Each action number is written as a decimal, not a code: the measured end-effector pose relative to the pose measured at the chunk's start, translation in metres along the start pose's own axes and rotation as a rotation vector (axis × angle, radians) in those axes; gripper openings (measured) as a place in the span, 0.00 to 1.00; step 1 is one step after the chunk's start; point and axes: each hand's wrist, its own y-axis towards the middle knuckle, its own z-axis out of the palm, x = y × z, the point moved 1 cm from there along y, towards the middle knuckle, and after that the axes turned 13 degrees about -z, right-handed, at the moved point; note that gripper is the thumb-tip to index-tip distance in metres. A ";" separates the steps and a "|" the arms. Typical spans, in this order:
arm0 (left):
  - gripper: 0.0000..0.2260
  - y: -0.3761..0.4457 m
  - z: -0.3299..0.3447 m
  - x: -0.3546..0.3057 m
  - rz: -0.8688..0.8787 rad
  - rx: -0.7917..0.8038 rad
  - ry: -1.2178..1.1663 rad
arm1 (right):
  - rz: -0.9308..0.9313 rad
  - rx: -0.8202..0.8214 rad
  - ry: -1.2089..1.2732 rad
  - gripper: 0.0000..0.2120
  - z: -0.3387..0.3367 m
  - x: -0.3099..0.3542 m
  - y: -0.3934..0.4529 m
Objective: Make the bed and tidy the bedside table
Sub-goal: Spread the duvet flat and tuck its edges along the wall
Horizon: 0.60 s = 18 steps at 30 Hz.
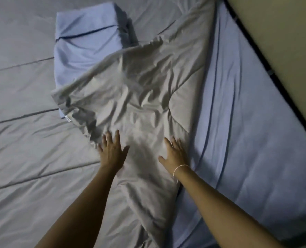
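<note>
My fingers lie spread flat, both my left hand (111, 150) and right hand (175, 153) pressing the folded-back grey comforter (139, 90) at frame centre, where pushing unevenly could, I judge, bunch its creases against the blue pillow (87, 45).

- The bed (256, 140) has a blue sheet on top.
- A grey blanket (130, 97) lies crumpled in the middle.
- A blue pillow (87, 42) sits at 11 o'clock.

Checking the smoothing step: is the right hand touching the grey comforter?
Touching. The head view shows the right hand lying flat, fingers spread, on the grey comforter.
</note>
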 end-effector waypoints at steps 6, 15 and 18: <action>0.46 0.080 0.070 -0.002 -0.075 -0.015 -0.056 | -0.089 0.038 -0.143 0.51 0.073 -0.054 0.071; 0.22 0.073 0.141 -0.011 0.044 -0.230 -0.077 | -0.181 -0.052 -0.005 0.42 0.079 -0.070 0.076; 0.19 0.053 0.141 -0.019 0.173 -0.208 -0.166 | -0.145 -0.197 0.241 0.25 0.038 -0.059 0.075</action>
